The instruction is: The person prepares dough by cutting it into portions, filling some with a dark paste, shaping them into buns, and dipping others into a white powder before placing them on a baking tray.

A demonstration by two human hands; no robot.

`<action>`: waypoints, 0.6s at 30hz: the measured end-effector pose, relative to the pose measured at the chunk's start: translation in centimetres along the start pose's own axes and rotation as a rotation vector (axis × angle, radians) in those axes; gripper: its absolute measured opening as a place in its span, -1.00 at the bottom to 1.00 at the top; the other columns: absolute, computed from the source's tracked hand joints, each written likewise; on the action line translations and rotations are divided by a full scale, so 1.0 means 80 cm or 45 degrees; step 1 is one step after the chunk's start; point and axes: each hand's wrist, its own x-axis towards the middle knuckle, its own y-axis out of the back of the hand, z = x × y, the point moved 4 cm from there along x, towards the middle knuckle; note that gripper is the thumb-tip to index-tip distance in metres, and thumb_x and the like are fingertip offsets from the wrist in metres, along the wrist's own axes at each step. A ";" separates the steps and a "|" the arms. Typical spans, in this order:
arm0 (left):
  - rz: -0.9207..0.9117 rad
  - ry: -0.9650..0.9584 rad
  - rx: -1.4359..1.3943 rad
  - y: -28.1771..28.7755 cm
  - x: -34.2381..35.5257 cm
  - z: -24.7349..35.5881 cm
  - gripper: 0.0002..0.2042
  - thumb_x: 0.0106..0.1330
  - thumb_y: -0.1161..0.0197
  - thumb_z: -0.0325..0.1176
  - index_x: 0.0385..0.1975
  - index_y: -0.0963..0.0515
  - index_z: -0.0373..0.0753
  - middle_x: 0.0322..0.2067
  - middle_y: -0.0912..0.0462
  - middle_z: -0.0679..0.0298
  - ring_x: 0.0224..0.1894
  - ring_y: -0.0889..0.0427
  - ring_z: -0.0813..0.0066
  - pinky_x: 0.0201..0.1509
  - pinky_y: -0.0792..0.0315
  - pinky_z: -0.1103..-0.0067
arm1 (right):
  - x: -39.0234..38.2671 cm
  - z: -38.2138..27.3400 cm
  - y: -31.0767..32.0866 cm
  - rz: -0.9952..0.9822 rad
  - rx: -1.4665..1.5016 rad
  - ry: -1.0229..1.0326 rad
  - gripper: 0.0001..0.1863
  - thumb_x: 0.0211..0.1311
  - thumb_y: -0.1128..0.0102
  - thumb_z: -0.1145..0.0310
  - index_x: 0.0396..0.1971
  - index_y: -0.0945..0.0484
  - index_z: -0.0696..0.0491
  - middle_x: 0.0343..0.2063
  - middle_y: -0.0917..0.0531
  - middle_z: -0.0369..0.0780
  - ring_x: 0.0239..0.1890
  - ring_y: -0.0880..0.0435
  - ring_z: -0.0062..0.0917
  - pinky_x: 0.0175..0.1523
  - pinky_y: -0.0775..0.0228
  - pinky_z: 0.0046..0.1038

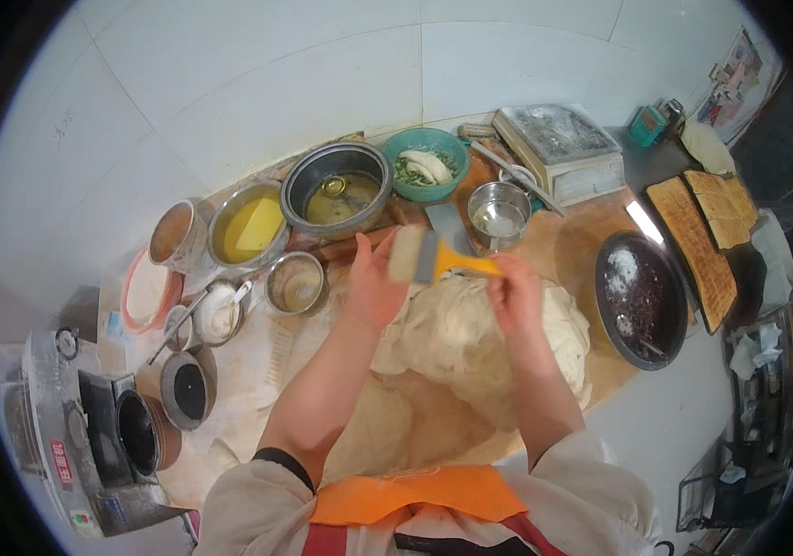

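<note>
Orange apron (415, 499) cloth crosses the person's chest. Beyond it, the right hand (515, 292) grips a brush (427, 257) by its yellow handle. The left hand (376, 285) is open, palm beside the bristles; whether they touch, one cannot tell. The brush is over the upper edge of the dough (471, 338), left of a dark bowl (621, 345).

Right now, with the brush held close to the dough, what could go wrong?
The brush in the right hand might shed loose bristles onto the dough.
A wide swing of the left hand could knock the small metal bowl standing nearby.
</note>
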 end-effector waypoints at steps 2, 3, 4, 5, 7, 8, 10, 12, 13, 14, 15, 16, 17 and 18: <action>-0.034 -0.020 -0.112 0.005 -0.009 0.003 -0.27 0.44 0.28 0.18 0.30 -0.12 -0.41 0.34 -0.19 0.03 0.38 -0.17 0.14 0.45 -0.05 0.30 | -0.017 0.021 -0.024 -0.057 -0.123 -0.134 -0.88 0.18 -0.19 0.40 -0.33 -0.55 0.12 -0.75 -0.44 -0.34 -0.81 -0.28 -0.70 -0.74 0.00 -0.67; -0.053 -0.032 -0.166 0.007 -0.014 0.008 -0.28 0.45 0.28 0.18 0.29 -0.13 -0.41 0.33 -0.20 0.02 0.38 -0.18 0.12 0.45 -0.06 0.30 | -0.014 0.019 -0.020 -0.030 -0.151 -0.070 -0.88 0.19 -0.18 0.40 -0.34 -0.55 0.12 -0.75 -0.44 -0.34 -0.81 -0.28 -0.70 -0.74 0.00 -0.67; -0.111 -0.031 -0.153 0.012 -0.022 0.013 -0.28 0.44 0.26 0.17 0.29 -0.12 -0.43 0.34 -0.19 0.02 0.38 -0.16 0.10 0.46 -0.05 0.28 | -0.007 0.012 -0.009 -0.004 -0.179 -0.007 -0.89 0.19 -0.18 0.39 -0.34 -0.55 0.11 -0.75 -0.44 -0.34 -0.80 -0.29 -0.70 -0.74 0.00 -0.66; -0.098 -0.044 -0.161 0.014 -0.031 0.020 -0.28 0.44 0.26 0.18 0.28 -0.12 -0.43 0.34 -0.19 0.02 0.39 -0.15 0.09 0.46 -0.05 0.28 | 0.001 0.005 -0.002 0.016 -0.205 0.054 -0.89 0.20 -0.18 0.39 -0.35 -0.55 0.11 -0.75 -0.43 -0.35 -0.80 -0.29 -0.70 -0.74 0.00 -0.66; -0.063 -0.072 -0.185 0.017 -0.056 0.032 -0.27 0.43 0.26 0.18 0.28 -0.13 -0.44 0.34 -0.19 0.03 0.39 -0.14 0.08 0.46 -0.05 0.28 | 0.025 -0.022 0.009 0.177 -0.253 0.273 -0.87 0.22 -0.20 0.36 -0.35 -0.54 0.11 -0.75 -0.44 -0.34 -0.79 -0.31 -0.70 -0.72 -0.03 -0.66; -0.069 -0.082 -0.166 0.019 -0.068 0.038 -0.25 0.42 0.23 0.20 0.27 -0.14 -0.45 0.33 -0.19 0.03 0.40 -0.12 0.09 0.47 -0.04 0.28 | 0.041 -0.032 0.016 0.267 -0.254 0.340 -0.87 0.22 -0.20 0.36 -0.36 -0.53 0.11 -0.74 -0.44 -0.34 -0.79 -0.32 -0.69 -0.72 -0.04 -0.66; -0.040 -0.069 -0.192 0.029 -0.088 0.046 -0.26 0.42 0.22 0.20 0.27 -0.16 -0.44 0.33 -0.21 0.02 0.39 -0.14 0.09 0.46 -0.05 0.28 | 0.079 -0.041 0.038 0.418 -0.338 0.395 -0.84 0.23 -0.22 0.34 -0.38 -0.50 0.12 -0.71 -0.47 -0.29 -0.77 -0.36 -0.66 -0.71 -0.11 -0.64; -0.018 -0.060 -0.181 0.038 -0.111 0.052 -0.27 0.41 0.22 0.20 0.26 -0.17 -0.42 0.32 -0.23 0.02 0.38 -0.16 0.09 0.46 -0.06 0.29 | 0.106 -0.028 0.081 0.440 -0.462 0.349 -0.79 0.23 -0.23 0.26 -0.37 -0.53 0.12 -0.65 -0.53 -0.28 -0.72 -0.43 -0.65 -0.66 -0.21 -0.61; -0.002 -0.069 -0.154 0.042 -0.124 0.054 -0.27 0.41 0.22 0.20 0.26 -0.18 -0.41 0.31 -0.24 0.03 0.38 -0.18 0.10 0.46 -0.07 0.30 | 0.117 -0.020 0.088 0.437 -0.524 0.318 -0.76 0.23 -0.24 0.22 -0.36 -0.55 0.11 -0.62 -0.55 -0.28 -0.69 -0.47 -0.65 -0.63 -0.27 -0.60; 0.026 -0.090 -0.128 0.048 -0.141 0.057 -0.27 0.41 0.23 0.21 0.26 -0.19 -0.40 0.30 -0.25 0.03 0.37 -0.19 0.11 0.45 -0.07 0.30 | 0.113 -0.016 0.086 0.504 -0.722 0.231 -0.72 0.23 -0.23 0.21 -0.28 -0.56 0.15 -0.61 -0.57 -0.26 -0.65 -0.51 -0.61 -0.57 -0.34 -0.55; 0.031 -0.103 -0.121 0.052 -0.160 0.060 -0.27 0.41 0.23 0.21 0.26 -0.20 -0.40 0.29 -0.27 0.04 0.36 -0.21 0.11 0.45 -0.08 0.31 | 0.097 -0.010 0.071 0.548 -0.922 0.145 -0.67 0.24 -0.23 0.21 -0.20 -0.57 0.18 -0.60 -0.58 -0.24 -0.62 -0.55 -0.57 -0.52 -0.41 -0.51; 0.039 -0.110 -0.118 0.053 -0.178 0.061 -0.28 0.41 0.24 0.21 0.25 -0.22 -0.39 0.28 -0.29 0.04 0.36 -0.22 0.11 0.44 -0.09 0.32 | 0.058 -0.014 0.036 0.700 -1.426 0.554 -0.65 0.24 -0.24 0.25 -0.12 -0.53 0.21 -0.57 -0.59 -0.22 -0.58 -0.57 -0.51 -0.48 -0.43 -0.45; 0.054 -0.128 -0.115 0.057 -0.199 0.060 -0.28 0.41 0.24 0.22 0.25 -0.23 -0.38 0.28 -0.31 0.05 0.35 -0.24 0.12 0.44 -0.10 0.32 | 0.006 -0.010 -0.011 0.813 -1.891 1.015 -0.61 0.23 -0.24 0.29 -0.03 -0.49 0.23 -0.54 -0.59 -0.20 -0.54 -0.58 -0.44 -0.44 -0.46 -0.40; 0.055 -0.122 -0.124 0.063 -0.217 0.056 -0.28 0.41 0.23 0.22 0.25 -0.23 -0.37 0.27 -0.32 0.07 0.34 -0.25 0.13 0.43 -0.12 0.34 | -0.034 0.001 -0.048 0.535 -1.663 0.832 -0.54 0.22 -0.25 0.29 0.04 -0.44 0.23 -0.44 -0.62 -0.16 -0.42 -0.61 -0.35 -0.31 -0.49 -0.34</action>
